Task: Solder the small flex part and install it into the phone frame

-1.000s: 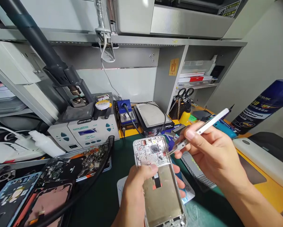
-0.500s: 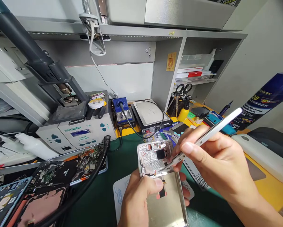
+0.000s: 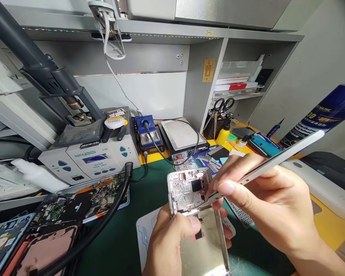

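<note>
My left hand [image 3: 172, 241] is wrapped round an opened phone frame [image 3: 193, 214], thumb across its middle. The frame is silver, with a bare metal plate low down and small parts and a black square chip at its top end. My right hand [image 3: 258, 203] pinches a pair of white tweezers [image 3: 276, 159] between thumb and fingers. The tweezer tips touch the right side of the frame's top end, next to the black chip. The long end of the tweezers sticks up to the right.
A white card [image 3: 145, 234] lies under the phone on the green mat [image 3: 126, 245]. Left are dismantled phones [image 3: 54, 230], a black hose [image 3: 109, 214] and a grey rework station [image 3: 91, 157]. Behind stand a blue soldering stand [image 3: 145, 130], a heating plate [image 3: 180, 138], scissors [image 3: 222, 105] and a blue spray can [image 3: 324, 115].
My right hand has brought the tweezer tips down from above the frame's right edge onto its top end. My left hand has drawn the phone slightly lower and nearer.
</note>
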